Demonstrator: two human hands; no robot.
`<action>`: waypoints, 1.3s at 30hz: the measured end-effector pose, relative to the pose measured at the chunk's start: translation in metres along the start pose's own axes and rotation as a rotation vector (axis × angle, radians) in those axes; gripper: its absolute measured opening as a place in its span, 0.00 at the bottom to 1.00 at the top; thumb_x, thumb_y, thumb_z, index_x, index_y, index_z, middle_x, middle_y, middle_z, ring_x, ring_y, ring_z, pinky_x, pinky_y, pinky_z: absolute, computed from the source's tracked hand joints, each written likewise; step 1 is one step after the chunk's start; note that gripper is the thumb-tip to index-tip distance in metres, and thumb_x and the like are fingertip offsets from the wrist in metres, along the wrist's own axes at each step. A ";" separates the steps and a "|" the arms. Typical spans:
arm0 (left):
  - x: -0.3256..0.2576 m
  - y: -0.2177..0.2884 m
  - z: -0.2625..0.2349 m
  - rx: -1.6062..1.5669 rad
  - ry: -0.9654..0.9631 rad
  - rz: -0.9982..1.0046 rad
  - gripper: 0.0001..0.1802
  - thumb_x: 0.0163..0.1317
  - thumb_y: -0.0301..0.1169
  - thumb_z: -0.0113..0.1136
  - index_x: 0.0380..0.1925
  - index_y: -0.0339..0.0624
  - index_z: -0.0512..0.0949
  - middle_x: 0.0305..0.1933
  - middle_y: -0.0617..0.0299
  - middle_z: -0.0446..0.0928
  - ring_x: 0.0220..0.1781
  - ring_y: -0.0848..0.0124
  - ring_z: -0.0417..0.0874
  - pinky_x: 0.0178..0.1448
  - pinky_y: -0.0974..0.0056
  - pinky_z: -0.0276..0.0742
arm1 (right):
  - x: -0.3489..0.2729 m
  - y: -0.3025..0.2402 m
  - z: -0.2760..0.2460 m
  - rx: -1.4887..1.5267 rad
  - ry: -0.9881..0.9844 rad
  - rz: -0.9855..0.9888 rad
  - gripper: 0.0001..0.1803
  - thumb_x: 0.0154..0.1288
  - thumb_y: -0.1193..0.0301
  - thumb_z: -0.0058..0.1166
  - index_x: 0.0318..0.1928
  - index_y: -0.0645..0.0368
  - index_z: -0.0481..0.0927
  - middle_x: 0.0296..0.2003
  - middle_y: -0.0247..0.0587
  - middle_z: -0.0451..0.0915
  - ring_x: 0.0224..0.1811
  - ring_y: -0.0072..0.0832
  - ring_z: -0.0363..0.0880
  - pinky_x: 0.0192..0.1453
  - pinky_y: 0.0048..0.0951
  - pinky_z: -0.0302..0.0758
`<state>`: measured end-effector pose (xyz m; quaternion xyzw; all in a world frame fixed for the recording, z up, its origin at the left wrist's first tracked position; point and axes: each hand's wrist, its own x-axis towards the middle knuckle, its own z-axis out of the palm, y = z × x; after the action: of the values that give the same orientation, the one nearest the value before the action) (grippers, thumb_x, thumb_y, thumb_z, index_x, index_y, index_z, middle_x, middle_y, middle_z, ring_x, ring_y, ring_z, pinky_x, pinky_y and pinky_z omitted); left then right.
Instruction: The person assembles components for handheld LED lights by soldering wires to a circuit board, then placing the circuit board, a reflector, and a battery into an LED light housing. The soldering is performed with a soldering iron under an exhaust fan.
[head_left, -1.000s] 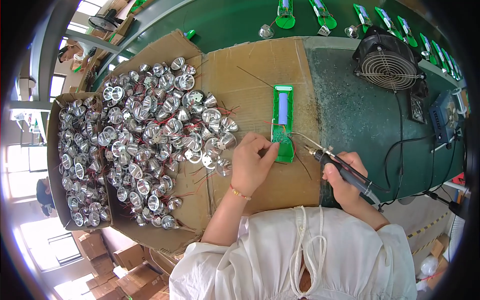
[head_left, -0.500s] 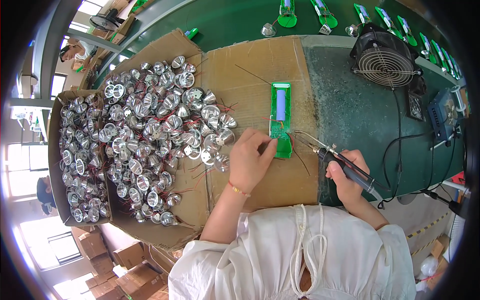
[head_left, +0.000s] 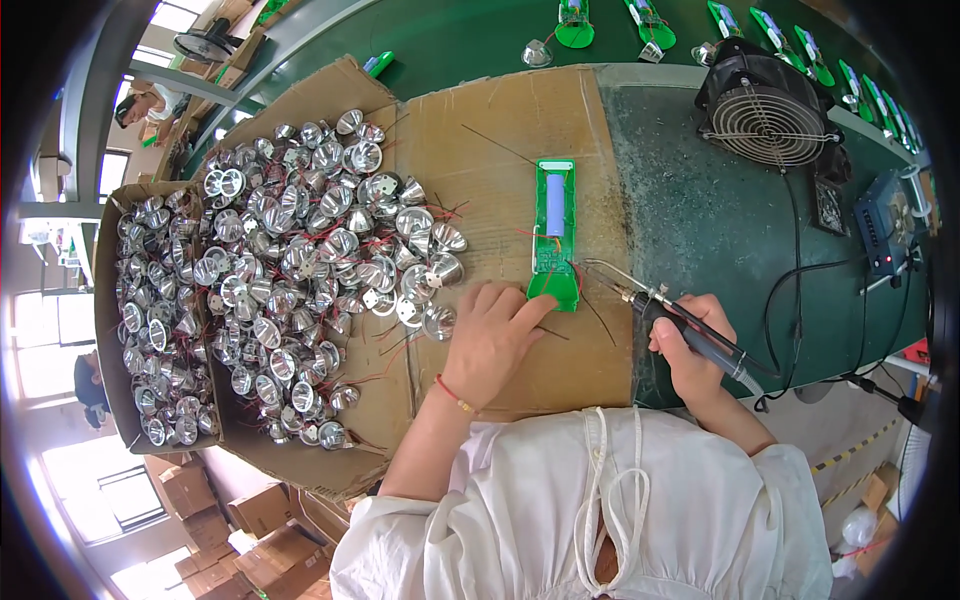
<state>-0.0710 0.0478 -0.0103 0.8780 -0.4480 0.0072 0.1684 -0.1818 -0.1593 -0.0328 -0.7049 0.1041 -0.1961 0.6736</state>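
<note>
A green plastic housing (head_left: 567, 297) lies upright on the cardboard in front of me. It holds a purple-blue cylindrical battery (head_left: 555, 205), a small green circuit board (head_left: 550, 259) and thin red wires. My left hand (head_left: 492, 335) is beside its lower end, fingers apart and partly bent. One fingertip is at the housing's lower left edge; whether it presses there I cannot tell. My right hand (head_left: 695, 345) is closed round a soldering iron (head_left: 682, 332) with a thin metal feed tube alongside. The iron's tip reaches the board's lower right edge.
Shiny lamp reflectors (head_left: 300, 270) with red wires fill a cardboard box on the left. A black fan (head_left: 765, 125) stands back right, near a blue soldering station (head_left: 885, 235) and its cables. Green housings (head_left: 575, 32) line the far bench. A dark wire (head_left: 600, 318) lies on the cardboard.
My left hand has drawn down and left from the board to the housing's lower end, its fingers spreading. The soldering iron stays at the board with little movement.
</note>
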 end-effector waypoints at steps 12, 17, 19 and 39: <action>0.014 0.002 0.006 -0.579 0.261 -0.411 0.06 0.52 0.27 0.60 0.22 0.36 0.75 0.28 0.58 0.72 0.27 0.65 0.72 0.31 0.66 0.67 | 0.006 0.003 0.009 0.105 -0.021 0.000 0.09 0.53 0.78 0.57 0.31 0.64 0.70 0.23 0.37 0.74 0.20 0.16 0.71 0.23 0.18 0.68; 0.018 -0.003 0.009 -0.606 0.150 -0.486 0.08 0.50 0.29 0.61 0.19 0.36 0.76 0.25 0.57 0.72 0.27 0.65 0.72 0.31 0.65 0.67 | 0.013 0.004 0.018 0.108 0.009 0.076 0.08 0.53 0.78 0.57 0.30 0.63 0.69 0.20 0.34 0.74 0.19 0.14 0.71 0.21 0.17 0.67; 0.019 -0.003 0.008 -0.615 0.141 -0.493 0.08 0.49 0.29 0.61 0.19 0.36 0.75 0.25 0.57 0.71 0.27 0.65 0.72 0.31 0.65 0.67 | 0.014 0.004 0.020 0.119 0.020 0.099 0.08 0.53 0.78 0.56 0.30 0.63 0.69 0.19 0.34 0.74 0.18 0.14 0.70 0.21 0.17 0.66; 0.021 -0.004 0.011 -0.597 0.131 -0.504 0.10 0.48 0.29 0.61 0.16 0.36 0.73 0.23 0.57 0.70 0.28 0.63 0.71 0.32 0.63 0.66 | 0.009 -0.004 0.004 0.181 0.087 0.142 0.08 0.55 0.77 0.55 0.32 0.65 0.68 0.23 0.40 0.75 0.21 0.18 0.73 0.24 0.19 0.73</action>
<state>-0.0566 0.0303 -0.0183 0.8705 -0.1894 -0.1091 0.4410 -0.1726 -0.1595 -0.0278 -0.6230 0.1650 -0.1867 0.7414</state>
